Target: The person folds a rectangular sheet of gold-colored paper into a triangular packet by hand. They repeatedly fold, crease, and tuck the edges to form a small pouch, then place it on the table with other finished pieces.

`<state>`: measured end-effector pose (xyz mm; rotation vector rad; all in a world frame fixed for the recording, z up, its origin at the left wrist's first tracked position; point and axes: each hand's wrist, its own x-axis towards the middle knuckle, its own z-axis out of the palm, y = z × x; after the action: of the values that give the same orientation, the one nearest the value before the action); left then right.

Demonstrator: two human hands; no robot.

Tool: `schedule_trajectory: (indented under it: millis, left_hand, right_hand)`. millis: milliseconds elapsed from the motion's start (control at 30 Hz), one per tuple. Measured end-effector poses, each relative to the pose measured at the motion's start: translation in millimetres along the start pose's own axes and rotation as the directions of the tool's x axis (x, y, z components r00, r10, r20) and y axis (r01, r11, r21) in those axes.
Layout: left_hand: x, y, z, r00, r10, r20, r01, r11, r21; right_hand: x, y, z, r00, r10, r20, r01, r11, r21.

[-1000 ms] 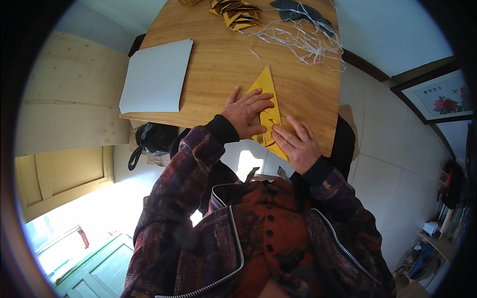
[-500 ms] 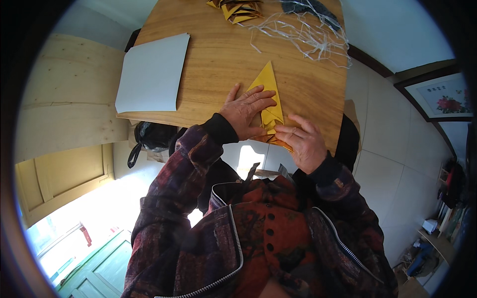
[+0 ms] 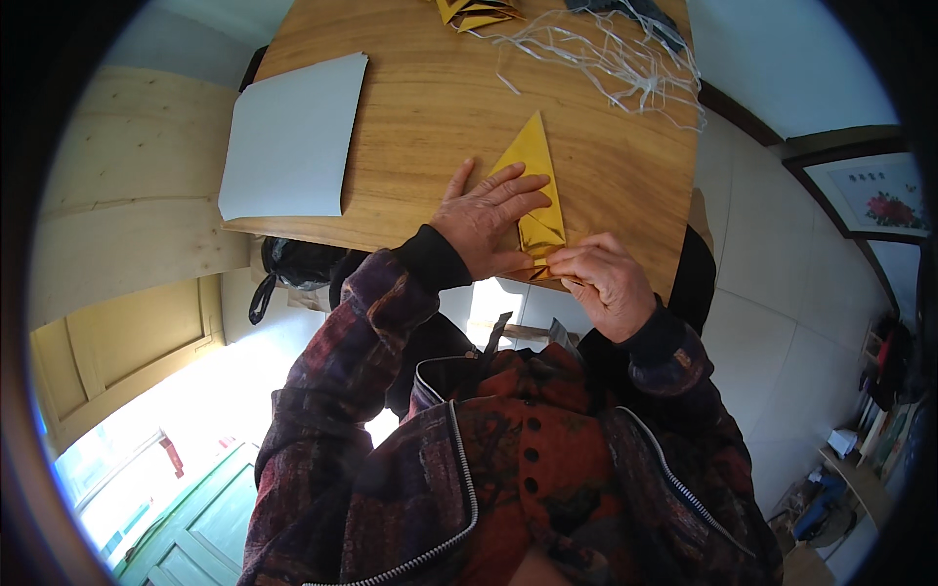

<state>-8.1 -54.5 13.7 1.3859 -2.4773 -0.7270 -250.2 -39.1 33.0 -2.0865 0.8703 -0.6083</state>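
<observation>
A gold-yellow sheet of folded paper (image 3: 533, 146), narrowing to a point at its far end, lies near the front edge of the wooden table. My left hand (image 3: 481, 223) rests flat across its left side, fingers stretched and slightly spread. At the near end, my right hand (image 3: 611, 285) has its thumb and fingers closed on the paper's lower fold. The fingers cover part of that narrow, shiny end. Between the two hands, a creased section of the paper shows.
A stack of white paper (image 3: 293, 142) lies at the table's left. Folded gold paper pieces (image 3: 479, 12) sit at the far edge. Right of them are tangled white strings (image 3: 635, 73) and a dark grey cloth (image 3: 645, 18). A black bag (image 3: 298, 262) is below the table's left side.
The orange-gold near end, spread toward me before, now shows much less and is folded up. My right hand's fingers have drawn together on it. The left hand stays flat on the paper.
</observation>
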Motion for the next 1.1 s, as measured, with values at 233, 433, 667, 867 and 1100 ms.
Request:
schedule_trajectory:
  millis: [233,433,667,867,1100]
  left_hand:
    - [0.3,1.2,-2.2,1.000,0.003,0.013,-0.003,1.000,0.010]
    - [0.3,-0.5,-4.2,0.999,0.020,0.030,-0.020,1.000,0.017]
    - [-0.2,-5.1,-2.6,0.998,0.064,0.027,-0.064,0.998,0.014]
    - [-0.7,-3.8,-4.3,0.998,0.063,0.026,-0.064,0.998,0.024]
    - [-1.8,-0.6,-11.0,0.997,0.050,0.065,-0.052,0.998,0.023]
  right_hand:
    - [1.5,0.3,4.0,0.997,0.077,-0.015,-0.076,0.997,0.023]
    - [9.3,-1.1,12.2,0.976,0.151,-0.154,-0.148,0.988,0.033]
    - [21.6,-6.3,15.6,0.947,0.271,-0.175,-0.290,0.952,-0.097]
    - [29.4,-7.8,25.8,0.916,0.289,-0.280,-0.340,0.927,-0.157]
    - [31.2,-10.5,30.9,0.850,0.376,-0.369,-0.447,0.885,-0.129]
